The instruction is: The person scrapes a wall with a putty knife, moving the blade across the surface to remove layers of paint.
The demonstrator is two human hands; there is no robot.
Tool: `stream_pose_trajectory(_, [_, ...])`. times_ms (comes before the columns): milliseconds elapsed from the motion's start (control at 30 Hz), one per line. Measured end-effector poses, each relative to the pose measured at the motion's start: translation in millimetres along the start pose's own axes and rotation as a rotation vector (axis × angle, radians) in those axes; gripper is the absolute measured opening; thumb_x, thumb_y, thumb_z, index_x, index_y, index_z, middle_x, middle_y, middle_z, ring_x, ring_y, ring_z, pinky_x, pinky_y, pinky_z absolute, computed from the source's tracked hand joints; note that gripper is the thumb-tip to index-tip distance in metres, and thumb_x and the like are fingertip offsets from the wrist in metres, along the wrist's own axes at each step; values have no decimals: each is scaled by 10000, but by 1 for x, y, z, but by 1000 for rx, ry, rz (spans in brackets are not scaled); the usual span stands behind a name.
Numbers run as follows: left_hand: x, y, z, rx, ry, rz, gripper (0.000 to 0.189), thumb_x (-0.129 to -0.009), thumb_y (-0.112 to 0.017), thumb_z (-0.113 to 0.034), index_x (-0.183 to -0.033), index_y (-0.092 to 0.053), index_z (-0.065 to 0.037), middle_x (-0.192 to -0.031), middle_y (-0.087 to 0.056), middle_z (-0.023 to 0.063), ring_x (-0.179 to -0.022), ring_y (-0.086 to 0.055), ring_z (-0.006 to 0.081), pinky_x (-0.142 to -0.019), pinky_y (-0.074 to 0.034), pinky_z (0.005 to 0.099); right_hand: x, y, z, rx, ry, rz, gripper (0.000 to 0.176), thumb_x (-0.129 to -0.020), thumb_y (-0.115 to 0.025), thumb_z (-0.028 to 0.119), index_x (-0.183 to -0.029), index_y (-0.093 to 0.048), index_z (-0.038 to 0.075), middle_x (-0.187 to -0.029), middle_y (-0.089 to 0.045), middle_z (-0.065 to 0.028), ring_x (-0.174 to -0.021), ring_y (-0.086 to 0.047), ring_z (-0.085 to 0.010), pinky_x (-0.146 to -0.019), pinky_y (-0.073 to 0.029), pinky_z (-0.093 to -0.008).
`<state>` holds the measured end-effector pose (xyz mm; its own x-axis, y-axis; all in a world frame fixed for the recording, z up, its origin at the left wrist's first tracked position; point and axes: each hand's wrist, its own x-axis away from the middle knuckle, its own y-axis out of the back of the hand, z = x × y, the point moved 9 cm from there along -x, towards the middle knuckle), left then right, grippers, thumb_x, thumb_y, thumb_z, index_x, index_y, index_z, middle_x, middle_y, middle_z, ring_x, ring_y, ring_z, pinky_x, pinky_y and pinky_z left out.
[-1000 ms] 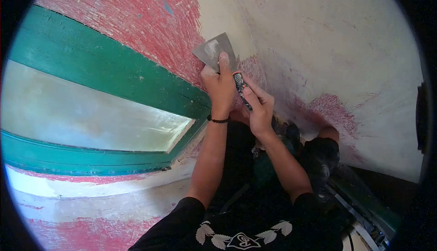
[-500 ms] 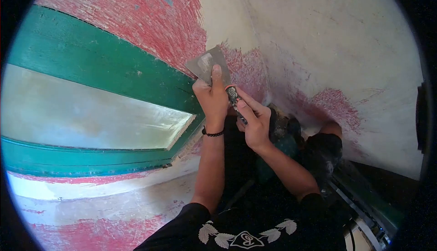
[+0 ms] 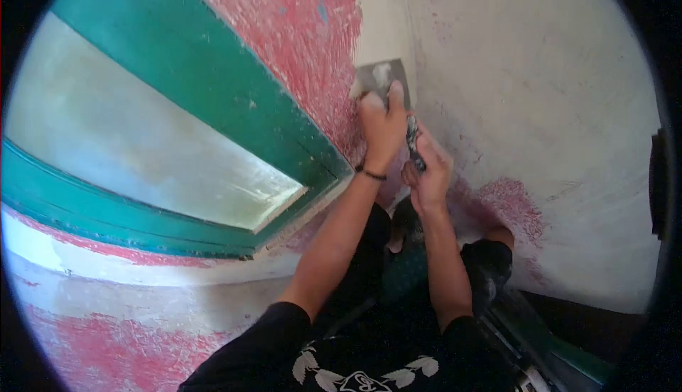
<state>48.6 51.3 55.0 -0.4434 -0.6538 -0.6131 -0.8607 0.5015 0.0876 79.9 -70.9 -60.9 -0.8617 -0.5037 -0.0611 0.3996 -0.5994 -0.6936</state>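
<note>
A wide putty knife (image 3: 398, 70) lies with its metal blade against the wall (image 3: 533, 79), over the edge between red scraped paint (image 3: 298, 44) and a smooth cream patch (image 3: 381, 15). A whitish smear marks the blade. My right hand (image 3: 432, 168) is closed around its dark, speckled handle. My left hand (image 3: 383, 129), with a dark beaded band at the wrist, grips the blade's lower part, its thumb pressed flat on the metal. The fingers behind the blade are partly hidden.
Left of my hands is a green frame (image 3: 213, 58) around a pale, cloudy pane (image 3: 142, 122). Below it the wall (image 3: 128, 349) carries red, patchy paint. My dark-clothed knee (image 3: 486, 267) is near the wall, and dark rails (image 3: 526, 342) stand at lower right.
Both hands and the putty knife have moved up and to the right along the wall, from beside the green frame's corner to the cream patch. The view has also turned.
</note>
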Motion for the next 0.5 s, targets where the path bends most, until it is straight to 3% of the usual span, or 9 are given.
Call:
stream_pose_trajectory(167, [28, 35, 0, -51, 38, -57, 390, -982, -578, -245, -762, -602, 75, -581, -546, 71, -583, -521, 104, -513, -431, 349, 36, -15, -17, 145, 67, -94, 347, -956, -594, 139, -1271, -635, -1, -809, -587, 43, -563, -413, -13, -480, -304, -198])
stream_pose_trajectory(233, [34, 54, 13, -109, 79, -7, 389, -984, -578, -239, -750, -586, 71, -590, -529, 51, -589, -476, 87, -516, -410, 335, 52, -23, -31, 131, 44, -112, 355, -956, -589, 130, -1282, -623, -9, -841, -603, 41, -589, -429, -16, -508, -327, -192])
stream_pose_trajectory(333, [43, 75, 23, -115, 180, 37, 395, -986, -577, -237, -728, -559, 60, -592, -492, 13, -588, -424, 80, -508, -371, 324, 71, -40, -45, 81, -8, -68, 397, -957, -580, 181, -1313, -600, 6, -776, -599, 26, -499, -388, -27, -432, -272, -206])
stream_pose_trajectory(500, [36, 71, 12, -111, 168, 67, 370, -980, -594, -219, -725, -570, 48, -598, -506, 2, -585, -430, 78, -504, -370, 321, 66, -41, -33, 65, -37, -68, 393, -956, -576, 164, -1311, -598, -2, -780, -607, 3, -493, -394, -35, -424, -275, -213])
